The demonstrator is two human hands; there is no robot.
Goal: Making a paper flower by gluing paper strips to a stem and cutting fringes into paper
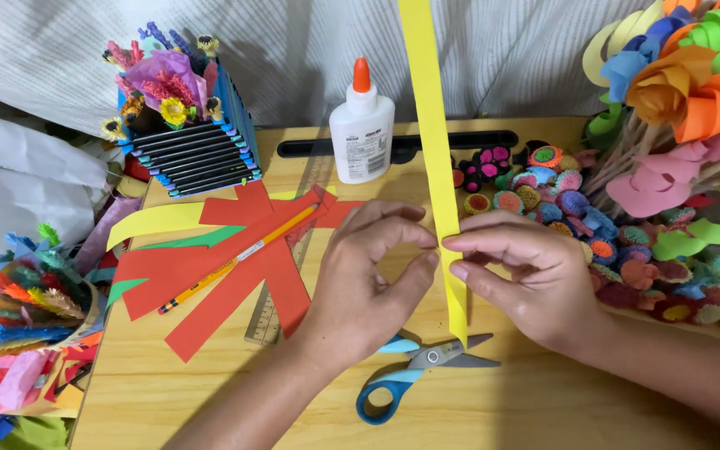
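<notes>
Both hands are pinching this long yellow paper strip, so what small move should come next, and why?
Probably start folding or curling the yellow paper strip at the pinch. The left hand and right hand grip it together near its lower end, only a short tail hangs below, and the scissors lie untouched.

Bare wood below both hands, twd the near edge, is open except for the scissors (414, 371) lying just under them. Left of the left hand (368, 279): red paper strips (227, 283), pencil (235, 261) & ruler (281, 292) lie flat, low. Right of the right hand (527, 275): paper rosettes (627, 258) crowd in. Behind: glue bottle (362, 125) stands upright.
</notes>
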